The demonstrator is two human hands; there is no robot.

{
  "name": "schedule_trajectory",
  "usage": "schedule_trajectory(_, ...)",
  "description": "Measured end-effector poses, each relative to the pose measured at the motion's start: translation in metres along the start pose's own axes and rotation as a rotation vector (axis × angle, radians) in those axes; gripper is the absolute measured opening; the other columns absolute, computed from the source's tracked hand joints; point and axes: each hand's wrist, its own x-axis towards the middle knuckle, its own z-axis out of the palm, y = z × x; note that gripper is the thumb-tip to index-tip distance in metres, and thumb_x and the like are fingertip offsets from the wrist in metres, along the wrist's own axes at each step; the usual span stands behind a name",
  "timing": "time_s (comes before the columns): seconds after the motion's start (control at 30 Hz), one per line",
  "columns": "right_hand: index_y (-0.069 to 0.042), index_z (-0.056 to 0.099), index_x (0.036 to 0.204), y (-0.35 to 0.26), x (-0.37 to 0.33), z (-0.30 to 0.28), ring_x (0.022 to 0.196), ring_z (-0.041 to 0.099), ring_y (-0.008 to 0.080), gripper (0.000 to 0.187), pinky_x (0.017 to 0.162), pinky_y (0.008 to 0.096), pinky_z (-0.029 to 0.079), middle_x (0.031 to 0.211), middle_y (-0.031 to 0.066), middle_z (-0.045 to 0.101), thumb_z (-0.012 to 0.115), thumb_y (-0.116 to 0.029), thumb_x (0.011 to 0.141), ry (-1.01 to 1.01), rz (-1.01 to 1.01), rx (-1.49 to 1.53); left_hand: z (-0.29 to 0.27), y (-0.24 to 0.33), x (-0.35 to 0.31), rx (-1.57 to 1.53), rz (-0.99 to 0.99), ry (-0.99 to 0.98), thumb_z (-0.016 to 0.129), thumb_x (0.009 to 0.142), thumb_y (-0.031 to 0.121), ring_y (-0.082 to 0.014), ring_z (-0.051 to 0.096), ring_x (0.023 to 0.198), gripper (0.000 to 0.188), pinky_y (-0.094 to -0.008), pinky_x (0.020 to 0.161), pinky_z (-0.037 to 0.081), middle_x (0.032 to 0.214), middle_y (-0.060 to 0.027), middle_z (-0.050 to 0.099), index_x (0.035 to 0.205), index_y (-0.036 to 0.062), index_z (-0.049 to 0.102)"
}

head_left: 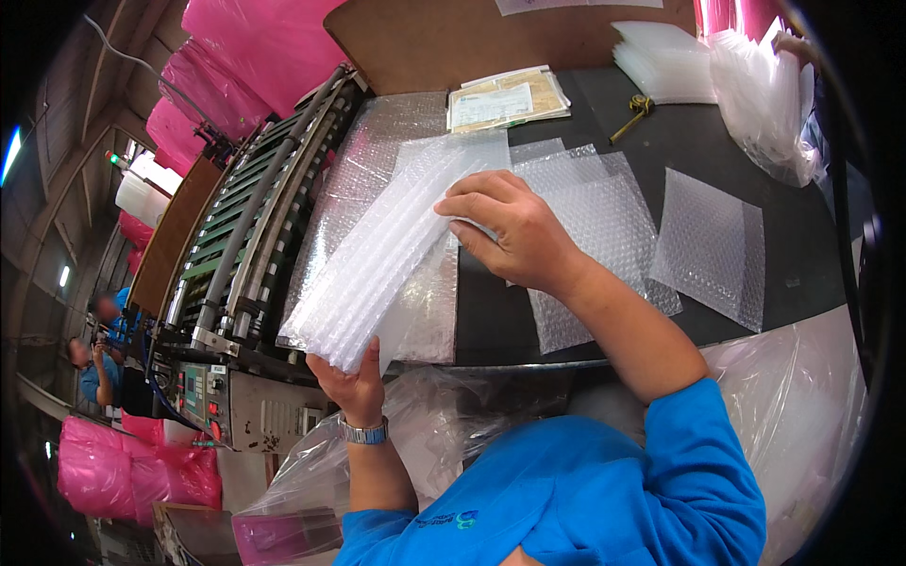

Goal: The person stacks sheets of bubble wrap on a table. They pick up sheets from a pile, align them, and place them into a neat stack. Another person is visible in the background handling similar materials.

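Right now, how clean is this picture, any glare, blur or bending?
In the head view, the front edge of the dark table bows with fisheye bending; glints speckle the silvery bubble sheet; the lamp at far left is washed out; the right hand looks fairly sharp.

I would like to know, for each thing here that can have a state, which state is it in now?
Bubble-wrap bundle: tilted, held in both hands.
Left hand: gripping its lower end.
Right hand: gripping its right edge.
Overlapping bubble-wrap pieces: lying flat.
Separate bubble-wrap piece: flat, apart.
Papers: stacked.
Wristwatch: fastened.
Signal light: lit green.
Roller machine: running or stopped, cannot tell.
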Motion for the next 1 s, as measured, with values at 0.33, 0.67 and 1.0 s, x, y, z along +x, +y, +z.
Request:
schedule_trajectory(0.33, -0.002, 0.060, 0.091, 0.006, 0.010, -0.015, 0.085, 0.056, 0.0218, 0.017, 0.076, 0.0298, 0.043, 0.089, 0.0106, 0.059, 0.056, -0.013, 0.079, -0.086, 0.300, 0.175, -0.004, -0.012, -0.006, -0.067, -0.062, -0.029, 0.071, 0.070, 0.009, -0.0196, 0.046, 0.098, 0.060, -0.0309, 0.086, 0.037, 0.109, -0.0125, 0.047, 0.115, -0.0015, 0.034)
schedule_trajectory(0.67, -0.001, 0.061, 0.085, 0.020, 0.027, -0.019, 0.077, 0.059, 0.0220, 0.019, 0.071, 0.0316, 0.045, 0.082, 0.0128, 0.062, 0.056, -0.018, 0.078, -0.178, 0.362, 0.113, -0.002, -0.014, -0.007, -0.100, -0.129, -0.087, 0.068, 0.073, 0.007, -0.0218, 0.045, 0.103, 0.064, -0.0337, 0.089, 0.037, 0.117, -0.0151, 0.043, 0.123, -0.0023, 0.029)
schedule_trajectory(1.0, 0.000, 0.055, 0.106, 0.030, 0.002, -0.018, 0.064, 0.053, 0.0122, 0.032, 0.062, 0.0277, 0.045, 0.074, 0.0043, 0.053, 0.059, -0.016, 0.078, -0.356, 0.957, 0.694, -0.003, -0.017, -0.009, -0.192, -0.166, -0.125, 0.068, 0.073, 0.005, -0.0194, 0.048, 0.100, 0.057, -0.0314, 0.086, 0.039, 0.112, -0.0128, 0.048, 0.119, -0.0020, 0.034)
